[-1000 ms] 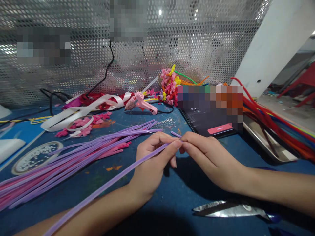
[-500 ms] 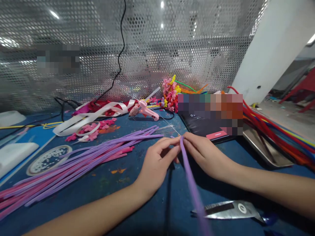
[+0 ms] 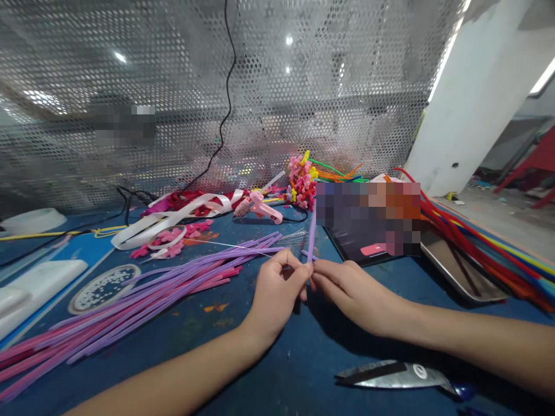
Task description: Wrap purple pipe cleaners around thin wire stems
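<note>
My left hand (image 3: 277,292) and my right hand (image 3: 347,292) meet at the fingertips over the blue table (image 3: 243,370). Both pinch one purple pipe cleaner (image 3: 311,234), which stands up and away from me above the fingers. A thin silver wire (image 3: 234,247) runs left from my left fingertips. A short purple piece (image 3: 309,253) lies just behind the hands. A fan of purple and pink pipe cleaners (image 3: 143,294) lies to the left of my left hand.
Scissors (image 3: 394,374) lie near the front edge under my right forearm. A pink glue gun (image 3: 260,207), white ribbon (image 3: 169,216), pink flower pieces (image 3: 173,240) and a bead dish (image 3: 104,280) sit behind. A metal tray (image 3: 459,266) with coloured pipe cleaners (image 3: 485,242) stands right, below perforated mesh (image 3: 217,86).
The purple pipe cleaner swung from lying left along my forearm, to pointing toward me, to standing up past the fingers. Both hands stayed pinched together. The view tilted upward.
</note>
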Demonstrator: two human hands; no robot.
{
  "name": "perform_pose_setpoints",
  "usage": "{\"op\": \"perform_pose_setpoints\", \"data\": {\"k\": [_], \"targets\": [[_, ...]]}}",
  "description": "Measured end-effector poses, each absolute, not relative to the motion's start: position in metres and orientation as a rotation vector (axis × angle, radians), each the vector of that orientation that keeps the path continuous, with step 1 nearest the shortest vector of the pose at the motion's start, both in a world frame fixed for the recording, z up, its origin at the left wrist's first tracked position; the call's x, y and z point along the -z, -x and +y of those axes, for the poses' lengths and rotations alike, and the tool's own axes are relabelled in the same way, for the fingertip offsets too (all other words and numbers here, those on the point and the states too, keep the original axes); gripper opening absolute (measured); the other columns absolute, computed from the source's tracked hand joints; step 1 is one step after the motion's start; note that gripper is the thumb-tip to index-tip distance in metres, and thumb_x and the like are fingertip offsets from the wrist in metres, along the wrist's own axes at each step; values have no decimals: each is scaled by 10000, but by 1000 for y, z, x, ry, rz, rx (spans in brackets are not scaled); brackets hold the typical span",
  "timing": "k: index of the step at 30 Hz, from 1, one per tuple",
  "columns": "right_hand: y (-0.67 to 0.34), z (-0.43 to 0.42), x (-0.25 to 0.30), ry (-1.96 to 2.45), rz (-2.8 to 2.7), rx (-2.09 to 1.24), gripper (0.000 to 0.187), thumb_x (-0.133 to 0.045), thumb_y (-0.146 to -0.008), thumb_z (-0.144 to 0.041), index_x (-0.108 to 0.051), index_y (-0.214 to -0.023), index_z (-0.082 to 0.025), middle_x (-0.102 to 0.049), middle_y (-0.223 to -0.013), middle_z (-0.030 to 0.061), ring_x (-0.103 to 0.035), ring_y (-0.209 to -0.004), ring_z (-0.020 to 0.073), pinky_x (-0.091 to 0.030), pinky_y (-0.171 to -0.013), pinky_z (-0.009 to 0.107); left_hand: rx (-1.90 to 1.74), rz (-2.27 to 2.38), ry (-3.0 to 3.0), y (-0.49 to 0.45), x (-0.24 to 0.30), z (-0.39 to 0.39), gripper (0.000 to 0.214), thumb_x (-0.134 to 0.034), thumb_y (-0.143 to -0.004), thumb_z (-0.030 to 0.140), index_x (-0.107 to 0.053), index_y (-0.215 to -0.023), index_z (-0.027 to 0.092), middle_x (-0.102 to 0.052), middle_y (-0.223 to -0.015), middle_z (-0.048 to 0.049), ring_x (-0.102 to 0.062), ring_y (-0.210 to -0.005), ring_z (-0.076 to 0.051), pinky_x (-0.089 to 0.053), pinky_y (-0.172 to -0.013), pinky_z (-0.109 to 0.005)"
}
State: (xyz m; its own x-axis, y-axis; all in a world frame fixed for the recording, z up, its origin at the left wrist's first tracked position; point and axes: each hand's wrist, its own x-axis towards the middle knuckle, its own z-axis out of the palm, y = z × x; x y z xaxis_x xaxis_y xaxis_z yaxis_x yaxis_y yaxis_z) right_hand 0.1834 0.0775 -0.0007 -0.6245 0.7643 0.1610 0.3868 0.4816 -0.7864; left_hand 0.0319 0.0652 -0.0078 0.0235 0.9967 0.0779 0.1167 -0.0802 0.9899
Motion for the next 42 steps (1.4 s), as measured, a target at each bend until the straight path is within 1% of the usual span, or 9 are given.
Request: {"op": "perform_pose_setpoints", "data": {"k": [6,11,15,19,25,29,32,36,42], "targets": [[-184,76,4,900,-2318,-835,189,-325,-902,-182,-478,-791,-179,-456,-658,-18,-380,-556,95,-274,-544,229,-1172,931,-1121,-31,8,73,158,-637,-675,213,-515,-766,170,-616,-728,16,-516,-528,-72,-402,-498,-180],[-183,78,4,742,-2185,-1252,232,-329,-919,-254,-474,-762,-163,-418,-633,-30,-372,-554,76,-303,-523,195,-925,613,-1003,-23,5,75,391,-590,-652,156,-609,-1042,167,-602,-1124,-88,-583,-762,-138,-425,-568,-198],[-182,80,6,578,-1820,-2003,293,-415,-881,-421,-457,-739,-169,-290,-500,-88,-249,-409,52,-240,-401,176,-851,453,-948,-19,7,75,135,-620,-567,98,-647,-692,142,-615,-1064,-75,-588,-844,-187,-458,-712,-267],[-184,83,6,491,-1434,-2328,259,-506,-839,-406,-442,-720,-185,-210,-464,-109,-153,-389,47,-172,-373,169,-911,462,-906,-20,8,75,177,-710,-552,69,-613,-657,173,-611,-1026,-34,-580,-875,-170,-446,-747,-267],[-183,85,3,752,-1499,-1992,253,-449,-846,-399,-454,-700,-192,-216,-455,-105,-121,-382,53,-126,-369,187,-1267,796,-1111,-24,14,79,131,-756,-606,212,-640,-583,156,-630,-791,-22,-574,-761,-146,-429,-724,-256],[-184,82,4,990,-1954,-1144,226,-391,-874,-284,-485,-697,-180,-425,-574,-42,-358,-505,82,-279,-496,217,-1287,1015,-1340,-25,16,79,98,-694,-696,233,-672,-643,154,-645,-684,-23,-577,-689,-149,-439,-708,-265],[-186,84,7,1043,-1988,-834,215,-351,-894,-241,-466,-721,-187,-483,-674,-19,-421,-617,106,-313,-586,238,-1208,991,-1430,-26,12,72,148,-624,-768,240,-699,-884,188,-687,-848,-38,-606,-821,-178,-445,-786,-281],[-185,91,10,1061,-1841,-936,255,-346,-902,-284,-420,-676,-189,-443,-666,-21,-404,-624,107,-333,-587,232,-1105,957,-1620,-27,6,66,301,-562,-814,227,-636,-1105,253,-657,-1040,-29,-563,-988,-192,-395,-896,-294],[-181,89,4,986,-1295,-1901,194,-403,-864,-318,-406,-706,-206,-203,-470,-99,-125,-377,58,-108,-346,171,-1250,1081,-1362,-25,13,77,141,-660,-727,274,-683,-834,185,-667,-834,-25,-590,-750,-153,-446,-716,-257]]}}
